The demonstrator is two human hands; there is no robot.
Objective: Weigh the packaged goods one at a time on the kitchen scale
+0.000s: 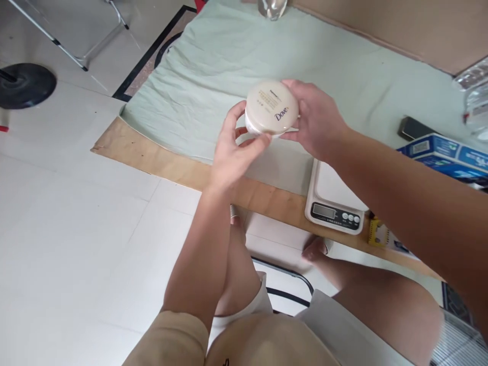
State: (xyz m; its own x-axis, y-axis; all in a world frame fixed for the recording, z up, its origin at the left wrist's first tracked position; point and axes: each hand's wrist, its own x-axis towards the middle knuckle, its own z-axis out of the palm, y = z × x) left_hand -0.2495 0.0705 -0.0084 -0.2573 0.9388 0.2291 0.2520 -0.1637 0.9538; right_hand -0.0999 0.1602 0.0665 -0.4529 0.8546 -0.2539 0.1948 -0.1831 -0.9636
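Observation:
A round cream-coloured Dove jar (271, 108) is held up in the air above the table, its lid tilted toward me. My left hand (232, 150) grips the jar's lower left side, fingers curled round its white base. My right hand (318, 119) wraps the jar's right side from behind. Both hands hold it over the pale green cloth (213, 76), just beyond the white kitchen scale (333, 201).
The scale sits at the table's near edge on brown board (152, 160). A blue box (450, 155) and a dark small object (414, 128) lie to the right. Clear plastic bottles (473, 96) stand at the far right, a glass item (272, 7) at the top. My knees are below.

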